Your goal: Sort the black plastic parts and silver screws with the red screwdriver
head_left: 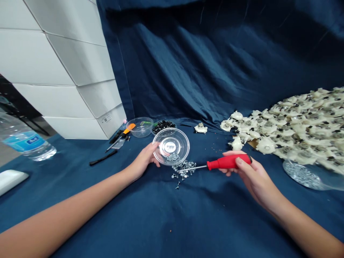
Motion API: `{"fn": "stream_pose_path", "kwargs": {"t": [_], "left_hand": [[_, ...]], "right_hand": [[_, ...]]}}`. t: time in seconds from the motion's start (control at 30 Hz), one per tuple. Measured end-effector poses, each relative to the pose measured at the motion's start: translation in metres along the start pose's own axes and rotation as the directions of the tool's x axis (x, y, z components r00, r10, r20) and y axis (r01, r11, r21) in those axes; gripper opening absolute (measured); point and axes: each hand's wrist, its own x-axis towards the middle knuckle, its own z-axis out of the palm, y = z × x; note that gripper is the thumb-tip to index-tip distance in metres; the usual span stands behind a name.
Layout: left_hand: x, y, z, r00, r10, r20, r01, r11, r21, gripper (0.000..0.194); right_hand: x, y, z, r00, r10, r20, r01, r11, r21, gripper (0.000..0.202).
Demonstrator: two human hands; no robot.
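Observation:
My left hand [147,157] is closed on the rim of a clear plastic bowl [176,138], which is tilted on its side with its open face toward me. Some small screws [172,157] lie inside along its lower wall. Right below the bowl, a loose pile of silvery screws [188,167] is spread on the blue cloth. My right hand [242,168] grips a screwdriver [228,162] by its red handle. Its thin metal shaft points left, and the tip reaches in among the piled screws.
Many cream plastic parts [309,129] are heaped at the right, beside a clear dish of screws [302,175]. Behind the bowl sit a dish of black pieces [163,126] and another clear dish [141,128]. White boxes [67,71] and a water bottle [29,141] stand left.

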Motion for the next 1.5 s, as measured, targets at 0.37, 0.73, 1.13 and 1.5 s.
{"fn": "stream_pose_path", "kwargs": {"t": [0.37,0.73,1.13,1.5], "left_hand": [[-0.001,0.005,0.001,1.000,0.000,0.015,0.000,1.000,-0.002,0.065],[0.000,0.008,0.001,1.000,-0.024,0.007,0.024,0.997,0.076,0.070],[-0.001,0.007,0.001,1.000,-0.015,0.007,0.015,0.999,0.044,0.068],[-0.003,0.011,0.005,1.000,-0.017,-0.021,0.017,0.999,-0.036,0.064]], "right_hand": [[0.008,0.005,0.000,0.996,0.064,-0.059,-0.066,0.997,-0.032,0.047],[0.003,-0.010,-0.002,0.999,0.043,0.011,-0.044,0.981,0.191,0.041],[-0.001,-0.008,0.001,0.995,-0.086,-0.055,0.088,0.995,0.035,0.037],[0.002,0.012,0.008,0.988,0.110,0.107,-0.098,0.989,-0.109,0.050]]}}
